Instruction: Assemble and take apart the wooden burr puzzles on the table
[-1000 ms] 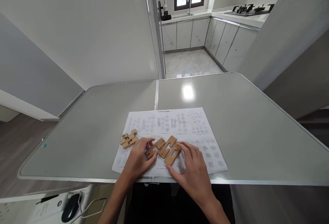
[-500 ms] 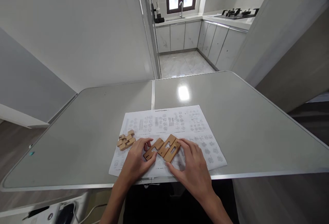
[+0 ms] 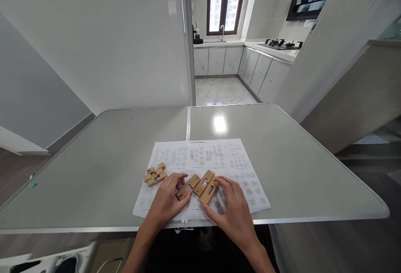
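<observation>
Beyond the far edge of the pale grey bench, a kitchen shows through a doorway, with marbled cupboards that are closed, so their contents are hidden, and a tap at the counter, where the sink's inside is out of sight. Dark fittings on the hob are too small to make out. A printed sheet lies on the bench near its front edge, its rows of diagrams and captions too fine to read and partly covered by the hands. Three flat wooden pieces rest over it between the hands. The left hand has its grip partly open, thumb and fingers spread to the width of the marked piece and closed at its edges; the fingers hide part of it, and its dark mark is not clearly legible. The right hand spans the slotted piece, index finger at its upper end and thumb at its lower, while the other fingertips are hard to see. Between these two lies the notched piece, side by side with the slotted one and meeting the marked one at a corner; white paper shows through the cut-outs. Left of the left hand, a cluster of small wooden blocks sits on the sheet. At bottom left, a dark rounded object is cut off by the frame.
</observation>
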Demonstrator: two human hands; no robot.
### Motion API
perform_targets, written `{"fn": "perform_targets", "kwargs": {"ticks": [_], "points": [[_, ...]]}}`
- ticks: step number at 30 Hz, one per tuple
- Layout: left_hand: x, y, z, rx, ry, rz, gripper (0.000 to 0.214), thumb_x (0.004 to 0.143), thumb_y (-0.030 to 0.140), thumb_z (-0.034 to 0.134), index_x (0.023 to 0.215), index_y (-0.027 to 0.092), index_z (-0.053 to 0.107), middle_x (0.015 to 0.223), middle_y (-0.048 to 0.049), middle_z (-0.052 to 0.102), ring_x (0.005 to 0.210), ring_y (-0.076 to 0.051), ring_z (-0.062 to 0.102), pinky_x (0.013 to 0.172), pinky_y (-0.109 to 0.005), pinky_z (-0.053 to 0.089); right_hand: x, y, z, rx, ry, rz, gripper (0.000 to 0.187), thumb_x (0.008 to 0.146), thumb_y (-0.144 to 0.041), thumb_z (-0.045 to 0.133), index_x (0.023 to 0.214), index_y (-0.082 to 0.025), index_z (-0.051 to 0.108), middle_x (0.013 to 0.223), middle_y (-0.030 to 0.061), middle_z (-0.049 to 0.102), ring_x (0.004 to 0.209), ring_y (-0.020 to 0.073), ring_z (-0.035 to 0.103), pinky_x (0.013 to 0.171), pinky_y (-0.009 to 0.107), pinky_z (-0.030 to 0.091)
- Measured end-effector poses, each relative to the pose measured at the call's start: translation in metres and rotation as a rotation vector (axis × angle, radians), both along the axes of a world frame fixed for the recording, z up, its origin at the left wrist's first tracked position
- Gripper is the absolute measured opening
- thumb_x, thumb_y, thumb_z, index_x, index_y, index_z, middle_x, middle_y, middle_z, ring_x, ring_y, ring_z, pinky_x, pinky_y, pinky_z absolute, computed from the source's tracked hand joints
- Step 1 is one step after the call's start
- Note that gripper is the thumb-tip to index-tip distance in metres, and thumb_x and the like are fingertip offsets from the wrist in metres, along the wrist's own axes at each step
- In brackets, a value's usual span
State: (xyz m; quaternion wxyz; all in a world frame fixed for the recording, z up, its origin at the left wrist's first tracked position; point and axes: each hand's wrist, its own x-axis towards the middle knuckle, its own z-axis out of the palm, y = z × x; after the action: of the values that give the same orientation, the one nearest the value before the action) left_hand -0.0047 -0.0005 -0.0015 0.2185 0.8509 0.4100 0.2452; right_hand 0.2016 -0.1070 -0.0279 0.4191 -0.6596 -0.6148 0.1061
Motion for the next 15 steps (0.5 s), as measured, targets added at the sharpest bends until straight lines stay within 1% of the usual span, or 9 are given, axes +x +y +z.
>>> {"fn": "perform_targets", "kwargs": {"ticks": [3,7,10,13,15], "points": [[-0.001,-0.001,-0.001,-0.013,0.009,0.001,0.028,0.091,0.029,0.066,0.118,0.023,0.062,0.097,-0.0051,0.069,0.089,-0.026,0.067,0.079,-0.037,0.054,-0.001,0.0,-0.001,0.005,0.013,-0.004,0.061,0.09,-0.047,0.074,0.142,-0.027,0.047,0.136,0.0131,0.059,0.126,0.0348,0.058,0.102,0.057,0.058],[-0.002,0.0,-0.003,-0.041,0.013,-0.016,0.02,0.096,0.032,0.061,0.113,0.023,0.064,0.105,-0.0077,0.072,0.093,-0.027,0.067,0.082,-0.039,0.054,-0.002,0.001,-0.001,0.006,0.038,-0.01,0.062,0.089,-0.044,0.076,0.142,-0.028,0.047,0.137,0.0124,0.059,0.128,0.0345,0.057,0.104,0.057,0.057],[-0.003,0.002,-0.002,-0.061,0.016,-0.003,0.019,0.1,0.038,0.058,0.107,0.023,0.066,0.102,-0.0079,0.073,0.092,-0.028,0.067,0.08,-0.038,0.052,0.0,0.0,0.002,0.0,0.097,-0.003,0.062,0.088,-0.042,0.077,0.142,-0.028,0.049,0.139,0.012,0.059,0.13,0.0336,0.057,0.106,0.055,0.056],[-0.002,0.0,0.003,-0.136,-0.044,0.018,0.023,0.102,0.042,0.055,0.102,0.023,0.066,0.096,-0.0063,0.072,0.086,-0.026,0.065,0.076,-0.035,0.05,0.005,-0.002,0.008,0.012,0.204,0.03,0.06,0.088,-0.042,0.076,0.14,-0.028,0.05,0.142,0.0113,0.058,0.132,0.0328,0.057,0.107,0.052,0.056],[-0.001,-0.004,0.008,-0.232,-0.138,0.03,0.024,0.102,0.045,0.054,0.102,0.023,0.065,0.094,-0.0047,0.071,0.083,-0.023,0.062,0.074,-0.032,0.048,0.008,-0.004,0.014,0.029,0.29,0.076,0.058,0.088,-0.043,0.075,0.138,-0.028,0.052,0.143,0.0109,0.058,0.133,0.0325,0.058,0.107,0.052,0.055]]}}
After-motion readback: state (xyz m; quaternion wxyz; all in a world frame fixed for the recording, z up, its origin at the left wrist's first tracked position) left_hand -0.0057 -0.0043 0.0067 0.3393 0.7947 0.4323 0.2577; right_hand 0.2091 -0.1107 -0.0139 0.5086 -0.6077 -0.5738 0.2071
